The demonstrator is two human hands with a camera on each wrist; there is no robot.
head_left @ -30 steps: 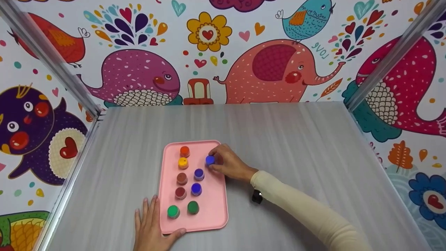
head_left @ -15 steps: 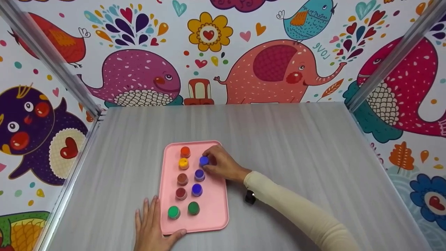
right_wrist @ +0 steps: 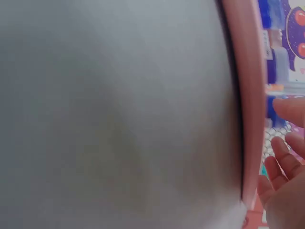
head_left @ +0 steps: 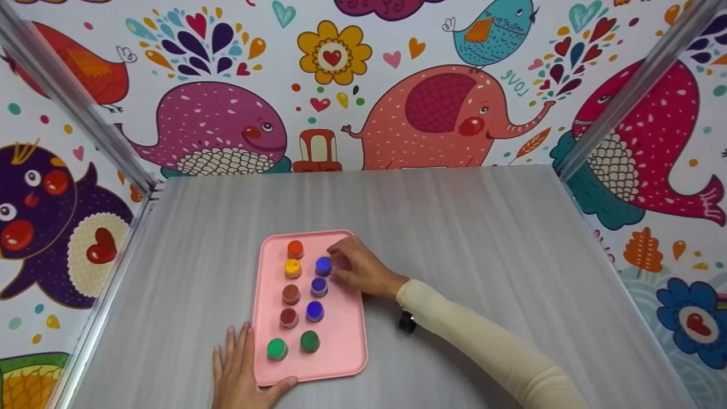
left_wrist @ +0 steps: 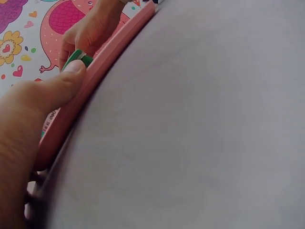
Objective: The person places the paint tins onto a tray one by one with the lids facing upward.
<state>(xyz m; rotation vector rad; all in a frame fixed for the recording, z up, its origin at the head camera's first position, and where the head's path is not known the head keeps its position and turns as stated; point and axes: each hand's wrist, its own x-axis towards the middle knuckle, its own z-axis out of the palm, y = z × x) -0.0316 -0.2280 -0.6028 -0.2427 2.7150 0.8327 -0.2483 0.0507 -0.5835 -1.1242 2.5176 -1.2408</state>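
A pink tray (head_left: 343,346) holds two columns of small paint jars with coloured lids. My right hand (head_left: 366,270) is at the top of the right column, beside the uppermost blue-lidded jar (head_left: 323,265). Its thumb and fingers stand apart around that jar's near side; in the right wrist view the thumb lies close against a blue lid (right_wrist: 275,112). Below it are two more blue-lidded jars (head_left: 318,286) and a dark green one (head_left: 309,341). My left hand (head_left: 241,372) rests at the tray's lower left corner, fingers straight along the edge, thumb at the front rim.
The left column has orange (head_left: 295,248), yellow (head_left: 292,267), brown (head_left: 291,293), dark red (head_left: 288,317) and light green (head_left: 277,348) lids. Bare pink tray shows along the right side. A grey tabletop (head_left: 454,227) surrounds the tray, with patterned walls (head_left: 227,125) beyond.
My right hand has moved left, bringing the uppermost blue-lidded jar in line above the other blue ones, and its fingers have loosened from it. The left hand stays put. The head view shifted slightly.
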